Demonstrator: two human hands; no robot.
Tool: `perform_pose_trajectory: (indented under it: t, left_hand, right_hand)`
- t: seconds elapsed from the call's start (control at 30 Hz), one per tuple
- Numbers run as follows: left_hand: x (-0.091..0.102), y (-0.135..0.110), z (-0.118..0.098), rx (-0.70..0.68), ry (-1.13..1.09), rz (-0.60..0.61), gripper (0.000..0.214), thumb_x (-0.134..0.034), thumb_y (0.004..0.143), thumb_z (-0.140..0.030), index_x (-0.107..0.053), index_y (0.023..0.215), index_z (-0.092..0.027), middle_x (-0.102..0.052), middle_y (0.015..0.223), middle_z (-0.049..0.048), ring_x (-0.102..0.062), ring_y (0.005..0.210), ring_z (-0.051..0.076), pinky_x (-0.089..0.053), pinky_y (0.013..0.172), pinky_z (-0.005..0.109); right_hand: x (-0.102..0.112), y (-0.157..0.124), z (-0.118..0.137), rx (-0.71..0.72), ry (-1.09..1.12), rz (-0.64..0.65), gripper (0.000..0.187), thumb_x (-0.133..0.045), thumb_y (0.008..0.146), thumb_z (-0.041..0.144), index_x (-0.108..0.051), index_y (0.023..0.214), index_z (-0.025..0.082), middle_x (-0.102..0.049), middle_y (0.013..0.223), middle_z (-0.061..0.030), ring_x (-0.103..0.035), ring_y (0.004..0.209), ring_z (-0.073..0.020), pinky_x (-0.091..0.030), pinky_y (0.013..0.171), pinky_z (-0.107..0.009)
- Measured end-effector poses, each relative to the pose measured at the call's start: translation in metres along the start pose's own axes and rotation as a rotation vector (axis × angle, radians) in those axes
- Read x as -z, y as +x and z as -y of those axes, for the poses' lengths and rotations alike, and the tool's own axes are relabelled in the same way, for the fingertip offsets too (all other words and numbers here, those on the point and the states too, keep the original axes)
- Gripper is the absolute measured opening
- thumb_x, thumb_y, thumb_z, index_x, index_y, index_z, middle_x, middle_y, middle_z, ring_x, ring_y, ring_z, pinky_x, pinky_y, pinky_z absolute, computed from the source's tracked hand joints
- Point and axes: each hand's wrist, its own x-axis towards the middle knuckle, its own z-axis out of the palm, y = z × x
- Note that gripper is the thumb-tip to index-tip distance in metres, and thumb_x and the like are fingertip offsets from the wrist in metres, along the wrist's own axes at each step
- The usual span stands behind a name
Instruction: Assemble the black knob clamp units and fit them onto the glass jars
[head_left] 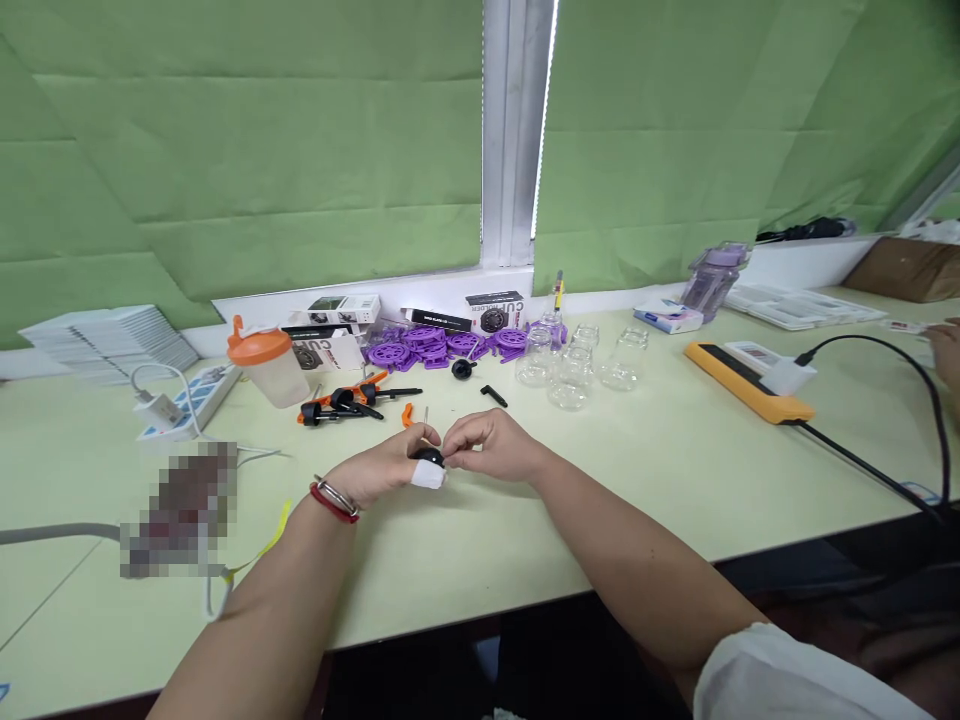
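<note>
Above the table's near half, my left hand [390, 463] is closed around a small round black part [428, 456], with a thin metal rod standing up beside the fingers. White wrapping covers one of its fingers. My right hand [491, 445] meets it from the right, fingertips pinched at the black part's edge; what they grip is hidden. Just beyond the hands lie an orange piece [407, 415], a black L-shaped piece [493, 396] and a round black part with a rod [463, 369]. Black-and-orange handle assemblies [352, 402] lie to the left.
Purple plastic parts [427, 347] and cup holder boxes [330, 350] line the back. Clear jars [570, 378] stand right of them. An orange-lidded shaker cup [268, 365], power strips [746, 382] and cables flank the work area. Another person's hand [946, 350] shows at far right.
</note>
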Motion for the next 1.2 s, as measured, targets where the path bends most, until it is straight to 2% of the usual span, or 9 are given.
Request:
perform_pose_trajectory:
  t: [0.2,0.3,0.4,0.6,0.93,1.2]
  left_hand:
    - [0.008,0.012,-0.008,0.124,-0.111,0.060,0.043,-0.069,0.055,-0.041,-0.053,0.089,-0.020,-0.053,0.084,-0.0006,-0.049,0.076,0.016,-0.037,0.063,0.026]
    - [0.009,0.019,-0.016,0.222,-0.143,0.091,0.041,-0.070,0.054,-0.042,-0.054,0.083,-0.019,-0.055,0.080,-0.0002,-0.051,0.073,0.016,-0.037,0.060,0.026]
    - [0.008,0.025,-0.022,0.274,-0.135,0.112,0.038,-0.071,0.053,-0.042,-0.054,0.080,-0.020,-0.055,0.077,0.0001,-0.051,0.070,0.016,-0.037,0.056,0.026]
    - [0.008,0.033,-0.023,0.296,-0.136,0.154,0.038,-0.070,0.054,-0.043,-0.057,0.082,-0.020,-0.058,0.076,0.0025,-0.053,0.068,0.018,-0.036,0.050,0.027]
    - [0.011,0.035,-0.019,0.302,-0.121,0.172,0.045,-0.071,0.052,-0.047,-0.057,0.087,-0.022,-0.057,0.073,0.0016,-0.054,0.067,0.019,-0.034,0.048,0.025]
    - [0.010,0.034,-0.021,0.299,-0.143,0.200,0.036,-0.070,0.055,-0.046,-0.056,0.077,-0.021,-0.057,0.075,0.0006,-0.051,0.065,0.016,-0.033,0.049,0.026]
  right_hand:
    - [0.004,0.001,-0.003,-0.099,0.128,-0.031,0.012,-0.073,0.065,0.025,-0.072,0.071,0.014,-0.070,0.076,-0.0055,-0.063,0.070,-0.0156,-0.051,0.067,-0.028]
    - [0.006,0.002,-0.002,-0.146,0.092,-0.052,0.012,-0.074,0.064,0.024,-0.072,0.071,0.014,-0.069,0.070,-0.0034,-0.061,0.064,-0.0134,-0.049,0.063,-0.026]
    - [0.006,0.004,-0.002,-0.127,0.044,-0.082,0.009,-0.072,0.064,0.021,-0.072,0.070,0.014,-0.069,0.068,-0.0019,-0.057,0.061,-0.0112,-0.046,0.061,-0.024]
    - [0.005,0.006,-0.006,-0.118,-0.006,-0.085,0.008,-0.071,0.065,0.018,-0.073,0.073,0.016,-0.069,0.072,-0.0008,-0.059,0.063,-0.0112,-0.046,0.061,-0.022]
    - [0.005,0.010,-0.008,-0.187,0.096,-0.037,0.010,-0.074,0.060,0.016,-0.071,0.069,0.016,-0.068,0.071,0.0002,-0.059,0.067,-0.0126,-0.047,0.066,-0.025]
    - [0.003,0.010,-0.006,-0.213,0.100,-0.044,0.014,-0.075,0.057,0.013,-0.070,0.071,0.014,-0.063,0.066,0.0020,-0.052,0.060,-0.0096,-0.042,0.058,-0.021]
